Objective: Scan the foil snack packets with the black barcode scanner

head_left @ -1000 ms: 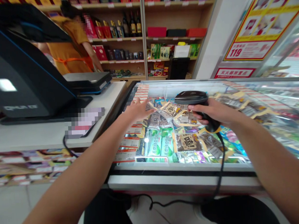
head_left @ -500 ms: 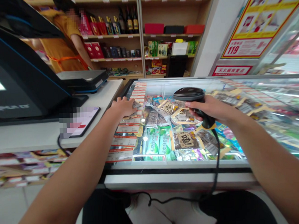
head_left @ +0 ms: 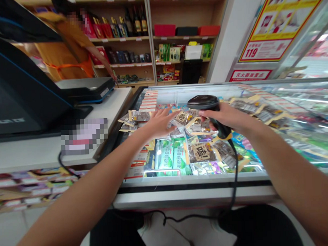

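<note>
My right hand (head_left: 228, 117) grips a black barcode scanner (head_left: 203, 101) by its handle, with the scanner's head pointing left over the freezer. A black cable hangs down from its handle. My left hand (head_left: 161, 121) is open, fingers spread, over the brown snack packets near the freezer's left side; whether it touches them I cannot tell. Just left of that hand, several small brown packets (head_left: 138, 116) lie in a pile on the price labels. A brown packet with large characters (head_left: 201, 152) and green-white ice packs (head_left: 170, 155) show below the hands.
A glass-topped freezer (head_left: 198, 182) spans the front. On the left counter stand a scale (head_left: 87, 86) with a dark screen unit (head_left: 23, 92) and a phone (head_left: 85, 136). A person in an orange top (head_left: 61, 44) is by the shelves behind.
My left hand has moved right, off the small packets at the freezer's left edge, and its fingers have spread. My right hand still holds the scanner in about the same place.
</note>
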Demonstrator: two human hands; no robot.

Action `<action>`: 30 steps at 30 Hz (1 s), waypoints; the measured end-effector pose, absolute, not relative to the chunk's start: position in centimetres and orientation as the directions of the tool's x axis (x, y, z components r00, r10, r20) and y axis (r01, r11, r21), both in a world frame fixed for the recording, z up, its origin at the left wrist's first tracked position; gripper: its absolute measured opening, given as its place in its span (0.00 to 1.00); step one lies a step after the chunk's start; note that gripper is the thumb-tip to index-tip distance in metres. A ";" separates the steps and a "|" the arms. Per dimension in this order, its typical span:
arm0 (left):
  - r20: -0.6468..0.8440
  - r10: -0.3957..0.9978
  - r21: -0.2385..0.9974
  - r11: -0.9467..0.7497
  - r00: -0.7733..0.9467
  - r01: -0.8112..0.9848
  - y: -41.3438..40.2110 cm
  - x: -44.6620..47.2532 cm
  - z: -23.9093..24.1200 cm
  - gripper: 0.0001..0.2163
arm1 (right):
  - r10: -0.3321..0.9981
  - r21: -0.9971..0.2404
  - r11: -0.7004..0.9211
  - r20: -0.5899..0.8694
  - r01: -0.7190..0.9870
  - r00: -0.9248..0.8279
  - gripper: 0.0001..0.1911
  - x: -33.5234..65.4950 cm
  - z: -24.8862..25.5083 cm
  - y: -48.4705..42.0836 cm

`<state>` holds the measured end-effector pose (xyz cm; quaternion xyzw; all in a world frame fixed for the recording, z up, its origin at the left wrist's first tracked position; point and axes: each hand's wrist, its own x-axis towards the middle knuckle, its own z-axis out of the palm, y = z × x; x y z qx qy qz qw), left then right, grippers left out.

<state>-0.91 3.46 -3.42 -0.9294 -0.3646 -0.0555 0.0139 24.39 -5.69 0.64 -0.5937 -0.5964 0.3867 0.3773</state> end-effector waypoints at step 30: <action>0.048 0.990 0.992 -0.063 0.133 0.111 5.0 -1.1 -0.7 0.13 | 0.948 -0.813 0.142 -0.051 0.564 -0.313 0.25 23.7 1.3 -6.9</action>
